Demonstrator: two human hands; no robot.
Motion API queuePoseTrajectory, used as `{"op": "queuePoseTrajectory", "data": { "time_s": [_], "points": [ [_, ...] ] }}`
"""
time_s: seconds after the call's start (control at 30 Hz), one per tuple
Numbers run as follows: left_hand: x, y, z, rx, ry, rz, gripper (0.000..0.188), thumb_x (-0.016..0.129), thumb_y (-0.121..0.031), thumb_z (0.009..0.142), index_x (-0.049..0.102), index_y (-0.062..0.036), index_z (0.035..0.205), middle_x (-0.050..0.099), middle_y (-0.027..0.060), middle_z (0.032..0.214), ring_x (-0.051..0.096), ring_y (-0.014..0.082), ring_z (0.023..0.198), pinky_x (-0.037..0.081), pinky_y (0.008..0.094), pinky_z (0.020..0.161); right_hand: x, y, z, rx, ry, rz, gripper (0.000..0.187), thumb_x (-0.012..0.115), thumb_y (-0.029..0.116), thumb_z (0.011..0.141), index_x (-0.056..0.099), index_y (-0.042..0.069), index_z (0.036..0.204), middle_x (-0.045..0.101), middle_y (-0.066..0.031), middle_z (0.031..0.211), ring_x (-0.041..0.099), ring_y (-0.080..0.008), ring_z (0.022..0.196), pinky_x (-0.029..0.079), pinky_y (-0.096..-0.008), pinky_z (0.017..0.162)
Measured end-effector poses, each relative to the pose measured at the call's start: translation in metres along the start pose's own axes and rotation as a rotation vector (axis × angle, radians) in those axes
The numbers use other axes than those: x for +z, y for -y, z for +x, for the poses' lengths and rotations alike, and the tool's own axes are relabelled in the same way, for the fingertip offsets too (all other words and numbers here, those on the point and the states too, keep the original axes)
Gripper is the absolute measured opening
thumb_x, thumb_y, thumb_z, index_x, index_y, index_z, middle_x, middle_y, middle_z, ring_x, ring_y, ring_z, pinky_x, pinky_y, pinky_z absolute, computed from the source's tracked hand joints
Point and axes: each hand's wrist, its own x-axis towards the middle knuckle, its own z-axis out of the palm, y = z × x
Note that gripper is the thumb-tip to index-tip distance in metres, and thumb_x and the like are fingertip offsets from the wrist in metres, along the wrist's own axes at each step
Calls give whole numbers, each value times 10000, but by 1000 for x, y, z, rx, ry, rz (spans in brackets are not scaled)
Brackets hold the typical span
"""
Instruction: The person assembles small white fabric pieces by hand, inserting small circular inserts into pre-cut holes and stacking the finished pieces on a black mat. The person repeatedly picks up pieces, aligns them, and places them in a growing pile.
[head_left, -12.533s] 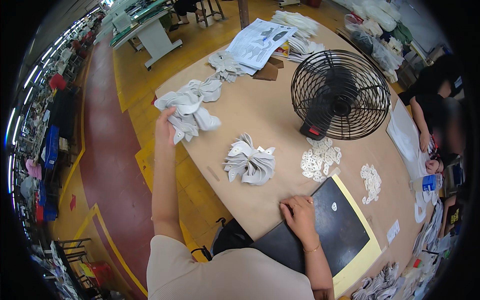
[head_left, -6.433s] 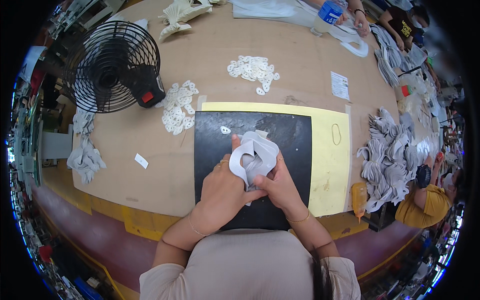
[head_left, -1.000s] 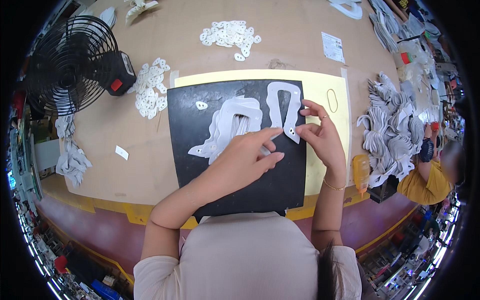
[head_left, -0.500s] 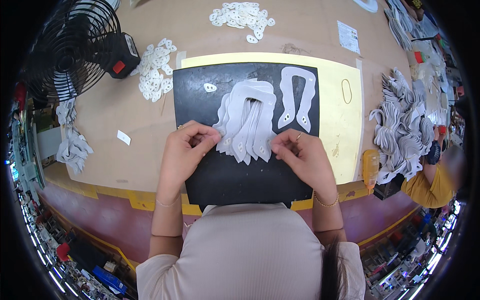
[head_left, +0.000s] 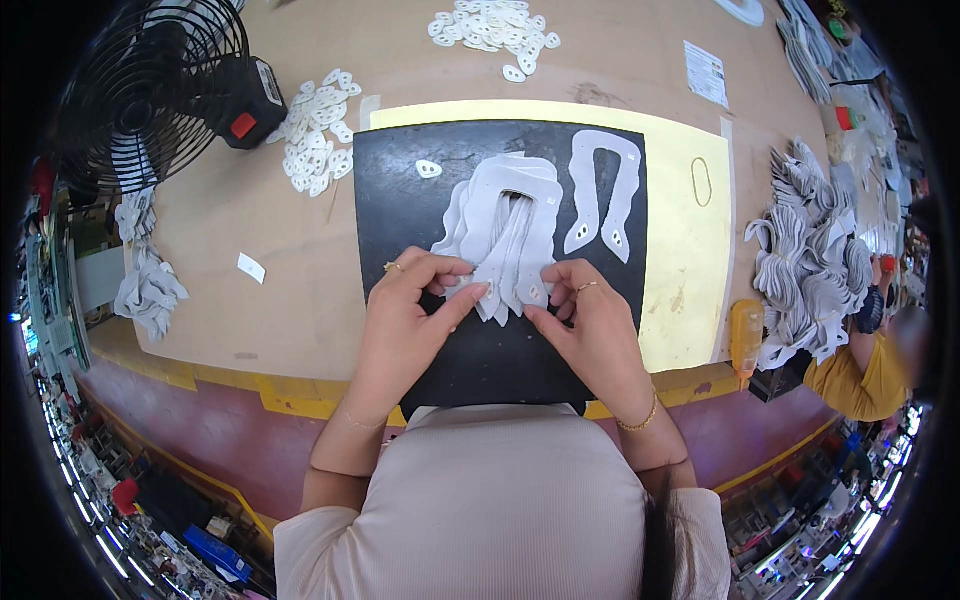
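A fanned stack of light grey U-shaped cut pieces point(head_left: 510, 185), perhaps shoe parts, lies on a black board point(head_left: 480, 360). Small white oval tabs with holes sit on the ends of their legs. My left hand point(head_left: 420, 310) is closed in a pinch at the end of a left leg, thumb on a white tab. With thumb and fingers, my right hand point(head_left: 592, 325) pinches the end of the top piece's right leg beside its tab. A single grey U-shaped piece point(head_left: 625, 180) rests at the board's upper right, and one loose white tab point(head_left: 428, 169) at its upper left.
Piles of white tabs point(head_left: 490, 28) lie behind and to the left. A black fan point(head_left: 150, 105) stands at far left. Yellow paper point(head_left: 685, 280) is under the board. On the right are a yellow bottle point(head_left: 746, 335), heaped grey pieces point(head_left: 805, 260) and another person's yellow sleeve point(head_left: 855, 380).
Both hands have come inward and slightly lower over the leg ends. My left hand has moved right, its thumb now on a tab. The whole view has shifted a little.
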Motion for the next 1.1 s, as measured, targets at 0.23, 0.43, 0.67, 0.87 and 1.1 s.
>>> {"op": "queuePoseTrajectory", "data": {
  "time_s": [0.23,0.43,0.67,0.87,1.1],
  "points": [
    [1,19,10,-21,-103,-5,183,742,-54,808,671,17,960,575,22,839,518,81,732,419,206,646,2,-1,-1,-34,-38,-26,287,760,67,787,555,6,977,562,-69,766,556,-161,656,491,-276,634],
    [13,19,15,112,-174,99,159,749,-99,798,679,-25,920,611,69,800,562,174,671,462,276,639,4,-5,-1,-63,-46,-18,260,768,70,785,553,2,915,578,-62,759,552,-162,643,480,-280,628],
    [-7,24,25,-183,-14,-246,134,741,-110,845,676,4,874,638,5,709,536,54,648,436,223,583,-15,-11,3,132,170,299,165,738,58,838,589,8,890,623,12,825,549,-50,701,474,-222,649],
    [-14,23,26,-223,18,-289,110,729,-93,859,675,1,877,627,-15,718,527,23,656,416,182,594,-12,-19,8,248,261,549,198,694,61,884,640,-18,1058,638,-6,859,591,-46,732,498,-187,675],
    [-15,19,24,-249,46,-402,122,731,-91,860,663,0,905,631,-16,745,533,24,668,419,178,603,-13,-22,7,264,313,687,231,699,73,877,642,-37,1072,662,-24,827,622,-56,715,522,-201,666]
  ]
}}
